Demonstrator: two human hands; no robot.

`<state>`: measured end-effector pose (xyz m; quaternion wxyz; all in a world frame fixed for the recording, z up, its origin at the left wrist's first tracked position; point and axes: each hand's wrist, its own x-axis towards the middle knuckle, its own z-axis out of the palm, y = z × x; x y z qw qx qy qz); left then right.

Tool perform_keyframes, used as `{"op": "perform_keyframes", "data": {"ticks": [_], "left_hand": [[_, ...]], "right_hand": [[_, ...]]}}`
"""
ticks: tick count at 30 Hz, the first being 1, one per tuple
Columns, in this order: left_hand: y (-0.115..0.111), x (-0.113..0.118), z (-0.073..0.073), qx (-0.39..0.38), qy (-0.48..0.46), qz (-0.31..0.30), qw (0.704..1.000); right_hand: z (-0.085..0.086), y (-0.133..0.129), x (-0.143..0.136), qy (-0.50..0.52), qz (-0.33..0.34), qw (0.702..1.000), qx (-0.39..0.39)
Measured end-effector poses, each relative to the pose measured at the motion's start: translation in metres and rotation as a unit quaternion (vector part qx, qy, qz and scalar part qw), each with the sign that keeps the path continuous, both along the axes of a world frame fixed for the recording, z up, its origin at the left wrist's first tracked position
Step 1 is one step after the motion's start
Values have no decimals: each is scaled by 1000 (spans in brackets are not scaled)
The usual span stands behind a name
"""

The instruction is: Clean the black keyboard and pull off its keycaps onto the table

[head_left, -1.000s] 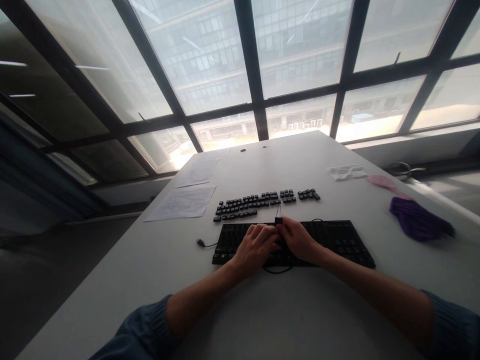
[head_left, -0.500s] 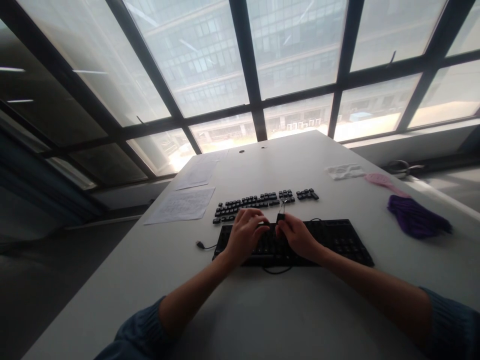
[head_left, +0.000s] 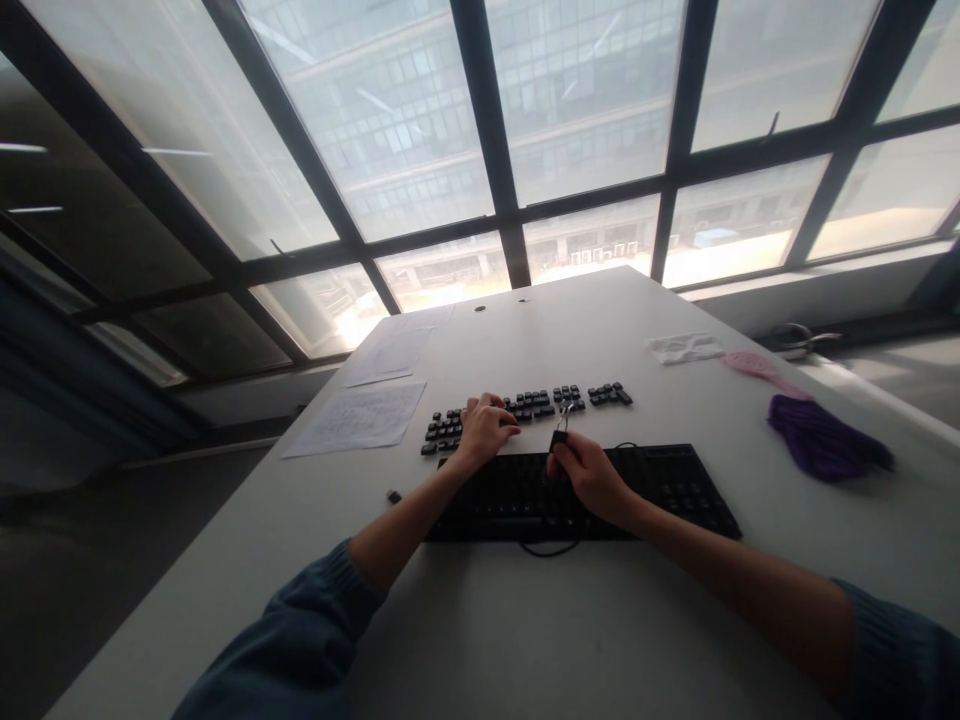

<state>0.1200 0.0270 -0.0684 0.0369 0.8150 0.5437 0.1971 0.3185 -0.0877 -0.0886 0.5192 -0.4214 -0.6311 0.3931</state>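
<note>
A black keyboard (head_left: pixel 495 500) lies on the white table in front of me. My right hand (head_left: pixel 596 480) is closed on a keycap puller (head_left: pixel 559 437) with a black handle, its wire loops pointing up and away above the keyboard. Beyond the keyboard's far edge, several loose black keycaps (head_left: pixel 532 402) are laid out in rows. My left hand (head_left: pixel 484 432) is over the left part of these rows, fingers bent and drawn together. Whatever sits between those fingertips is too small and dark to make out. The hand hides some keycaps beneath it.
Printed sheets of paper (head_left: pixel 360 418) lie on the left. To the right are a white cloth (head_left: pixel 682 348), a pink-handled item (head_left: pixel 757 368) and a purple cloth-like bundle (head_left: pixel 825 437). A USB plug (head_left: pixel 393 496) rests left of the keyboard. Tall windows stand behind the table.
My left hand has moved from above the keyboard, away from me and slightly left, to the keycap rows. My right hand keeps the keycap puller in nearly the same place.
</note>
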Motion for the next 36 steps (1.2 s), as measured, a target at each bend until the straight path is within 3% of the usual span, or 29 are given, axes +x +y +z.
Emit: {"op": "perform_keyframes", "data": {"ticks": [6,10,16,19,22,27,36], "left_hand": [[5,-4,-7,-28,10,6,1000],[0,-6,1,-21,-5,7,1000],[-55,3,18,46,-63,-83,994],[-86,15,15,7,-78,-151,985],[-101,25,6,-24,-85,-166,982],[-102,26,-5,-27,-105,-156,982],[-102,25,-5,-34,-127,-154,979]], "right_hand": [[-6,7,1,82,-16,996,-36],[-1,9,4,125,-40,990,-51],[11,-2,13,-55,-47,997,17],[9,-5,14,-103,-36,994,33],[4,-5,13,-128,-6,991,37],[0,-6,14,-154,-7,986,54],[-1,-5,11,-130,-46,990,32]]}}
